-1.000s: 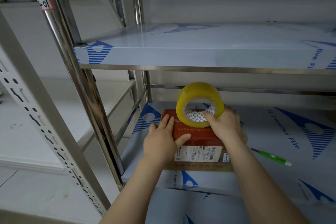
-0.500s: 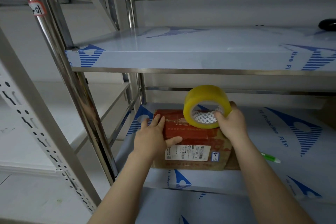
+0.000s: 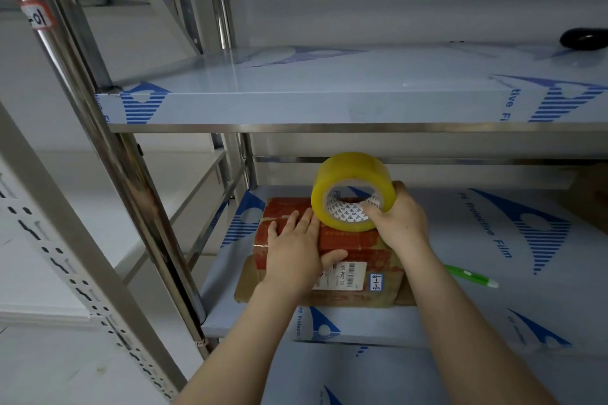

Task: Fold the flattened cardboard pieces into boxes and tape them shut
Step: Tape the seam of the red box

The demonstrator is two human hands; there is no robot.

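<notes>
1. On the lower shelf (image 3: 493,312), under both hands: cardboard box (image 3: 355,240), lying flat.
2. Left hand (image 3: 296,251) palm-down on the box's 9 o'clock half, fingers straight and slightly spread, thumb out toward 3 o'clock.
3. Right hand (image 3: 403,223) at the box's 2 o'clock corner, curled round the tape roll (image 3: 353,171), fingertips inside the core; roll on edge against the box top.
4. Box brown, creased, red-printed on top; white barcode label (image 3: 348,274) and small blue-edged tag (image 3: 376,281) toward 6 o'clock.
5. Roll yellow, translucent, ring-shaped; shelf smooth under blue-printed film.
6. At 3 o'clock of the box, green pen-like tool (image 3: 470,276), partly hidden by the right forearm; kind hard to tell.
</notes>
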